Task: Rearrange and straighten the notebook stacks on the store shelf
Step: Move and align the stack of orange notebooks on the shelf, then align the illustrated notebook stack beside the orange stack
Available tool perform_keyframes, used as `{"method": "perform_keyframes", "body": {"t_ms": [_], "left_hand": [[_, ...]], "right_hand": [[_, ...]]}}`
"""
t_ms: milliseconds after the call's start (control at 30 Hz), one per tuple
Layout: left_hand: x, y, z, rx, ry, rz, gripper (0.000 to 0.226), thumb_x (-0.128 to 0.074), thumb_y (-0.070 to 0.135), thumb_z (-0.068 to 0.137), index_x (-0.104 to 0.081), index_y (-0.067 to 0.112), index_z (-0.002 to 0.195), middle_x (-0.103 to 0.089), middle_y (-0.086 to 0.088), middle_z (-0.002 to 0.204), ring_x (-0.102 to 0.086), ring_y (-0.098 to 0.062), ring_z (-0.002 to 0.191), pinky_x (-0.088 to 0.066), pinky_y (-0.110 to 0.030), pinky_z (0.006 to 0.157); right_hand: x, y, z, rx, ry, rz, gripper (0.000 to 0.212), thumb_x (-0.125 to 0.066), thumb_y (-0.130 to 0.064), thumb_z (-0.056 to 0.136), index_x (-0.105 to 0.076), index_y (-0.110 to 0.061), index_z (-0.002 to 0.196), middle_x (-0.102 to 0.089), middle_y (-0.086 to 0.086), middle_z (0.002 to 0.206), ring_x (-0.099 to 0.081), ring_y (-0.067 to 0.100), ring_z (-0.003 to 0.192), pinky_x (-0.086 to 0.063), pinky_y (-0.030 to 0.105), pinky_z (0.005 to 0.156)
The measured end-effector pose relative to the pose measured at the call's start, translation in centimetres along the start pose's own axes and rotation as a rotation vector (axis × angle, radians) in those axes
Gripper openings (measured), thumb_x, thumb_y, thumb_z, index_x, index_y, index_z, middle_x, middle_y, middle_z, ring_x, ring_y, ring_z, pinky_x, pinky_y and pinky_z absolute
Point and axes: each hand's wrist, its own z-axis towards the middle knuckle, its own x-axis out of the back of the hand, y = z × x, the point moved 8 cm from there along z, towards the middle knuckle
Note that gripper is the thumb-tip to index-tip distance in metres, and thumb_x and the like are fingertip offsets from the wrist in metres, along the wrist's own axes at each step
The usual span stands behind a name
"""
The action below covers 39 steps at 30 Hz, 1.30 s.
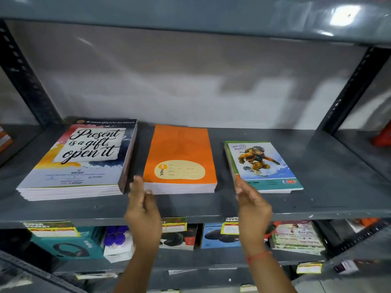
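Three notebook stacks lie on the grey metal shelf point(317, 199). The left stack point(84, 157) has a cover reading "Present is a gift, open it". An orange stack point(179, 157) occupies the middle, and a thin stack with a snowboarder cover point(264, 163) lies to the right, turned slightly askew. My left hand point(142, 206) is raised flat at the orange stack's front left corner, fingers apart, holding nothing. My right hand point(252, 206) is flat too, its fingertips at the front left corner of the snowboarder stack.
A dark slotted upright point(25, 77) stands at the left and another point(355, 87) at the right. The shelf above point(190, 15) overhangs. Below, boxed headphones point(69, 246) and a pile of booklets point(298, 237) fill the lower shelf behind yellow price tags.
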Motion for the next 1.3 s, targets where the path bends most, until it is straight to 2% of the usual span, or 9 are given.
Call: {"method": "perform_keyframes", "body": {"t_ms": [133, 233, 300, 400, 533, 633, 800, 1133, 1300], "left_hand": [[-6.8, 5.0, -5.8, -0.299, -0.311, 0.098, 0.053, -0.046, 0.014, 0.09, -0.023, 0.023, 0.137, -0.029, 0.0, 0.145, -0.025, -0.024, 0.137, -0.02, -0.002, 0.107], [-13.4, 5.6, -10.0, -0.193, -0.582, 0.099, 0.054, -0.045, 0.016, 0.093, -0.02, 0.026, 0.14, -0.05, -0.023, 0.135, -0.049, -0.042, 0.121, -0.042, -0.03, 0.095], [-16.4, 4.5, -10.9, -0.027, -0.641, 0.112, 0.054, -0.043, 0.02, 0.095, -0.02, 0.024, 0.144, -0.066, -0.013, 0.111, -0.063, -0.016, 0.086, -0.046, -0.014, 0.07], [-19.1, 3.1, -10.9, 0.195, -0.617, 0.013, 0.053, -0.041, 0.026, 0.095, -0.022, 0.019, 0.145, -0.057, 0.006, 0.097, -0.046, 0.006, 0.067, -0.037, 0.001, 0.054], [-20.0, 2.2, -10.7, 0.274, -0.563, -0.066, 0.053, -0.048, 0.024, 0.093, -0.031, 0.018, 0.142, -0.046, 0.015, 0.116, -0.049, 0.004, 0.091, -0.04, -0.002, 0.069], [-19.7, 1.4, -10.3, 0.324, -0.625, -0.132, 0.055, -0.052, 0.013, 0.091, -0.031, 0.019, 0.142, -0.054, 0.008, 0.119, -0.052, 0.003, 0.093, -0.043, 0.004, 0.066], [-19.4, 1.1, -9.9, 0.303, -0.702, -0.139, 0.057, -0.049, 0.004, 0.09, -0.03, 0.022, 0.141, -0.055, 0.007, 0.124, -0.052, 0.002, 0.1, -0.047, -0.003, 0.077], [-19.1, 1.1, -9.7, 0.368, -0.407, -0.246, 0.043, -0.056, -0.003, 0.085, -0.053, 0.005, 0.127, -0.062, 0.001, 0.11, -0.056, -0.001, 0.087, -0.051, -0.004, 0.072], [-18.8, 0.5, -9.7, 0.404, -0.296, -0.237, 0.037, -0.062, 0.0, 0.082, -0.061, 0.007, 0.118, -0.066, 0.007, 0.096, -0.057, 0.0, 0.083, -0.051, -0.004, 0.064]], "right_hand": [[7.7, -0.9, 4.7, 0.114, 0.179, -0.054, 0.032, -0.054, 0.002, 0.089, -0.067, -0.017, 0.111, -0.069, -0.034, 0.085, -0.064, -0.009, 0.084, -0.049, 0.012, 0.085], [11.4, -1.2, 8.9, 0.119, 0.146, -0.193, 0.039, -0.056, -0.01, 0.09, -0.056, -0.019, 0.128, -0.061, -0.01, 0.122, -0.055, 0.01, 0.113, -0.038, 0.008, 0.093], [11.9, 0.3, 11.1, 0.018, 0.007, -0.26, 0.048, -0.055, -0.025, 0.091, -0.045, -0.021, 0.138, -0.047, -0.003, 0.142, -0.042, 0.012, 0.131, -0.029, 0.012, 0.101], [10.5, 2.6, 11.9, -0.137, -0.243, -0.251, 0.054, -0.049, -0.035, 0.092, -0.035, -0.025, 0.143, -0.046, -0.004, 0.142, -0.041, 0.01, 0.128, -0.03, 0.021, 0.1], [9.0, 4.3, 10.9, -0.102, -0.454, -0.32, 0.064, -0.055, -0.042, 0.086, -0.029, -0.034, 0.144, -0.051, -0.034, 0.11, -0.051, 0.004, 0.105, -0.041, 0.009, 0.081], [9.4, 4.7, 11.1, -0.106, -0.526, -0.257, 0.07, -0.061, -0.027, 0.085, -0.025, -0.031, 0.146, -0.053, -0.036, 0.103, -0.054, 0.003, 0.105, -0.043, 0.014, 0.092], [9.7, 5.1, 11.6, -0.157, -0.57, -0.165, 0.065, -0.059, -0.008, 0.087, -0.03, -0.022, 0.145, -0.057, -0.04, 0.095, -0.057, -0.022, 0.088, -0.045, -0.002, 0.077], [9.7, 4.9, 12.1, -0.127, -0.566, -0.173, 0.054, -0.053, -0.016, 0.092, -0.034, -0.026, 0.142, -0.057, -0.016, 0.115, -0.055, 0.007, 0.105, -0.043, 0.012, 0.09], [9.8, 5.0, 12.1, -0.14, -0.529, -0.15, 0.052, -0.053, -0.013, 0.092, -0.037, -0.021, 0.141, -0.058, -0.013, 0.118, -0.057, 0.007, 0.103, -0.042, -0.004, 0.077]]}}
